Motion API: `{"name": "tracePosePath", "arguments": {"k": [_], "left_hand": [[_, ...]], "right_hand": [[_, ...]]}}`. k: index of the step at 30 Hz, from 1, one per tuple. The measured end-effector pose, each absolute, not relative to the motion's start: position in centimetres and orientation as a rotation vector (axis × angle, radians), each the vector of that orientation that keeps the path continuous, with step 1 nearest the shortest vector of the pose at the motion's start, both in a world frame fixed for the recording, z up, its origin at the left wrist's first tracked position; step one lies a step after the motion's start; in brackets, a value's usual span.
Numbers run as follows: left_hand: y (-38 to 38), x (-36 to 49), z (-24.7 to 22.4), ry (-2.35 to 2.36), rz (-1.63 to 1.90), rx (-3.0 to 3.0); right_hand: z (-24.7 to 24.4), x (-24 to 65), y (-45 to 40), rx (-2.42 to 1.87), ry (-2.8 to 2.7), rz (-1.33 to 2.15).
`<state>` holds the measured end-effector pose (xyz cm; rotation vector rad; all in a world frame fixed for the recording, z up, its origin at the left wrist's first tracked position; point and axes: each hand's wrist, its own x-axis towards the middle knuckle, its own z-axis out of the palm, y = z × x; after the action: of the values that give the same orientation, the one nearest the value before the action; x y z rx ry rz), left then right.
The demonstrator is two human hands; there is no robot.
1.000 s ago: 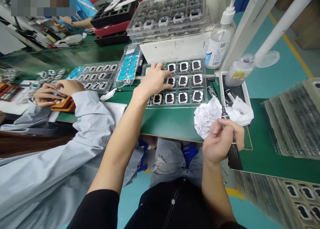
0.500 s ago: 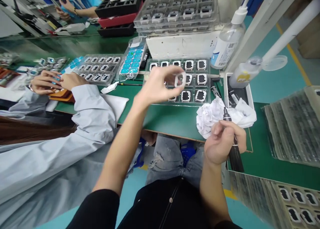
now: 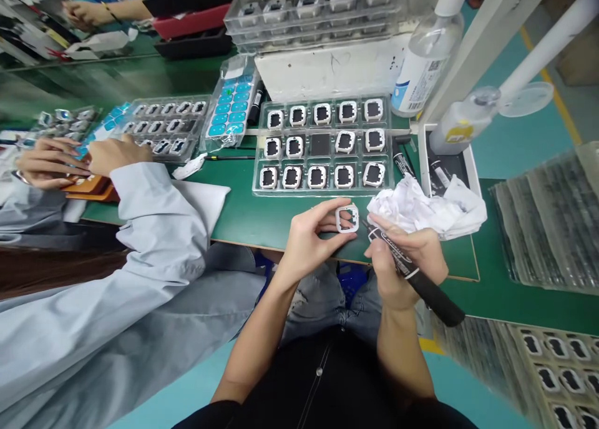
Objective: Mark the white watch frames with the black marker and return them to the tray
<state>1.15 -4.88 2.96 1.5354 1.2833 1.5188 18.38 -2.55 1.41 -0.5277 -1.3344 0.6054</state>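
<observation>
My left hand (image 3: 311, 238) pinches a white square watch-case frame (image 3: 347, 219) by its edges, above the front of the green bench. In my right hand (image 3: 407, 260) is a black marker pen (image 3: 397, 254), its dark tip close to the frame's right side; whether it touches I cannot tell. Behind my hands lies a clear plastic tray (image 3: 322, 193) with rows of similar white frames, and one pocket in its middle row holds no frame. A crumpled white cloth (image 3: 412, 207) rests just beyond my right hand.
A co-worker's hands (image 3: 107, 157) work at the left beside another frame tray (image 3: 159, 126). Stacked trays (image 3: 309, 17) stand at the back. Pump bottle (image 3: 423, 60), dispenser bottle (image 3: 463, 126) and white box (image 3: 473, 167) are right. More stacked trays (image 3: 552, 223) fill the far right.
My left hand has drawn the frame from above the tray toward me. My right hand has tilted the marker leftward, bringing its tip near the frame.
</observation>
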Motion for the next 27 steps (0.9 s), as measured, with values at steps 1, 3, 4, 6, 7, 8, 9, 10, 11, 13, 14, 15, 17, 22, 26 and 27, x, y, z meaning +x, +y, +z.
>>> {"name": "tracePosePath", "arguments": {"k": [1, 3, 4, 6, 7, 8, 9, 10, 11, 13, 14, 15, 17, 22, 26, 27], "left_hand": [[-5.0, 1.2, 3.0, 1.272, 1.529, 1.553], [-5.2, 1.2, 3.1, 1.232, 1.543, 1.607], [-5.3, 1.2, 3.1, 1.219, 1.548, 1.640], [-5.4, 1.2, 3.1, 1.221, 1.554, 1.697], [-5.4, 1.1, 3.1, 1.238, 1.552, 1.714], [-5.5, 1.2, 3.1, 1.261, 1.546, 1.728], [-5.5, 1.2, 3.2, 1.284, 1.537, 1.738], [-5.6, 1.2, 3.2, 1.307, 1.527, 1.747], [-5.6, 1.3, 3.3, 1.326, 1.520, 1.755], [-5.8, 1.3, 3.3, 1.349, 1.513, 1.766], [-5.8, 1.3, 3.3, 1.355, 1.511, 1.769], [-5.9, 1.3, 3.3, 1.358, 1.509, 1.772], [-5.9, 1.3, 3.2, 1.369, 1.501, 1.774], [-6.0, 1.3, 3.1, 1.403, 1.486, 1.795], [-6.1, 1.3, 3.0, 1.429, 1.474, 1.830], [-6.1, 1.3, 2.9, 1.442, 1.473, 1.836]], "right_hand": [[1.4, 18.3, -2.6, -0.535, -1.346, 0.591], [1.6, 18.2, -2.8, -0.558, -1.382, 0.550], [1.7, 18.1, -2.8, -0.561, -1.403, 0.531], [1.9, 17.9, -2.8, -0.554, -1.431, 0.499], [2.0, 17.8, -2.8, -0.552, -1.432, 0.485], [2.0, 17.7, -2.8, -0.552, -1.429, 0.467], [2.0, 17.6, -2.7, -0.555, -1.431, 0.447], [2.0, 17.6, -2.7, -0.563, -1.435, 0.431], [2.0, 17.5, -2.7, -0.573, -1.442, 0.416], [2.0, 17.4, -2.7, -0.590, -1.456, 0.380], [2.0, 17.4, -2.7, -0.595, -1.458, 0.363], [2.1, 17.3, -2.7, -0.596, -1.461, 0.352], [2.1, 17.3, -2.6, -0.599, -1.472, 0.338], [2.4, 17.2, -2.5, -0.594, -1.477, 0.316], [2.4, 17.2, -2.6, -0.625, -1.493, 0.318], [2.4, 17.2, -2.6, -0.633, -1.495, 0.320]]}}
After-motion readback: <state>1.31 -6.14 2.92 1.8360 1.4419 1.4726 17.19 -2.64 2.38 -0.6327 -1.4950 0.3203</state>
